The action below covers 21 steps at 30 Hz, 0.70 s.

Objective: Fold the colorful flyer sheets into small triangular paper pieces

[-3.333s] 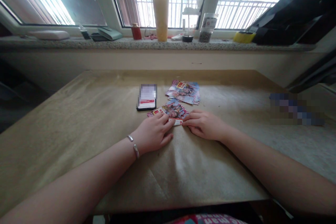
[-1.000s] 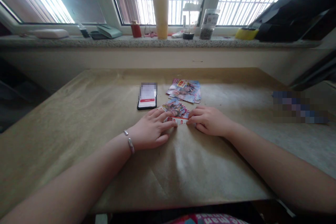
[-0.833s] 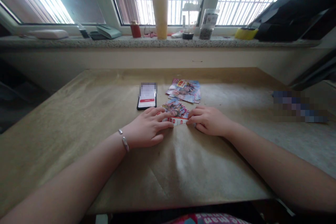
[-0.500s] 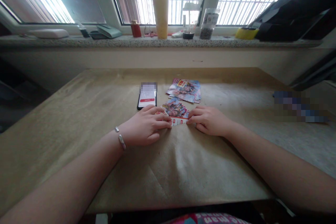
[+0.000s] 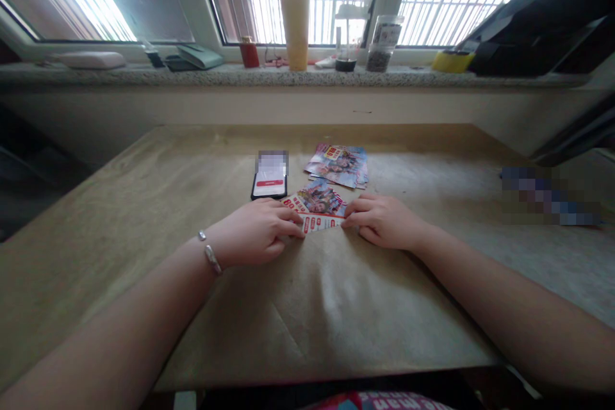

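Note:
A colourful printed leaflet (image 5: 319, 205) lies in front of me, its near edge slanting and white with red print. My left hand (image 5: 254, 230), with a silver bracelet at the wrist, has its fingertips pressed on the leaflet's left end. At the opposite end my right hand (image 5: 382, 221) pinches the right corner, its fingers bent. The hands cover both ends of the paper. Just beyond is a loose stack of similar leaflets (image 5: 339, 165). A phone (image 5: 269, 176) with a lit screen rests beyond my left hand.
A yellowish cloth covers the table (image 5: 192, 166). Far to the right lies a blurred flat item (image 5: 548, 197). Along the windowsill (image 5: 230, 77) stand a tall cup of yellow drink (image 5: 294, 19), a red bottle (image 5: 248, 52), clear containers, a yellow roll (image 5: 451, 61) and a black bag (image 5: 538, 32).
My left hand has slid a little to the left along the leaflet, baring more of its red lettering. My right hand has stayed at the right corner.

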{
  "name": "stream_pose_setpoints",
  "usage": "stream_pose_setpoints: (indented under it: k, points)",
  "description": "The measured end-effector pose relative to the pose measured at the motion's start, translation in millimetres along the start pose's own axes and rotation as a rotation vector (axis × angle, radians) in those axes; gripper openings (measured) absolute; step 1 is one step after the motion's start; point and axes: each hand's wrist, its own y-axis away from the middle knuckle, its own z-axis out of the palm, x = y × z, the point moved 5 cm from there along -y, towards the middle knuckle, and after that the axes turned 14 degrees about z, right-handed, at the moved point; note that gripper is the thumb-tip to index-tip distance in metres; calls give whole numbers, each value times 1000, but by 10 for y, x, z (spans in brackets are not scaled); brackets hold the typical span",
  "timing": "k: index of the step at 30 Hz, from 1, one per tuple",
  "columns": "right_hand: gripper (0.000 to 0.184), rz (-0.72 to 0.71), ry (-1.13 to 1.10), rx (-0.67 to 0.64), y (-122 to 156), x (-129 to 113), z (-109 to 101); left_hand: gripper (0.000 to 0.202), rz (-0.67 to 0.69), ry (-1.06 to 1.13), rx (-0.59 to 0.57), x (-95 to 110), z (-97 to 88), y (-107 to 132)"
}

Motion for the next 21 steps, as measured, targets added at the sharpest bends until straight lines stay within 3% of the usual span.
stream_pose_setpoints:
  k: [12, 21]
  points:
    - [28, -4, -15, 1, -2, -10, -4, 35, -47, 34, 18, -86, 46, 72]
    - [28, -11, -12, 9, -5, -13, -5, 40, -17, 89, 13, -192, 78, 135]
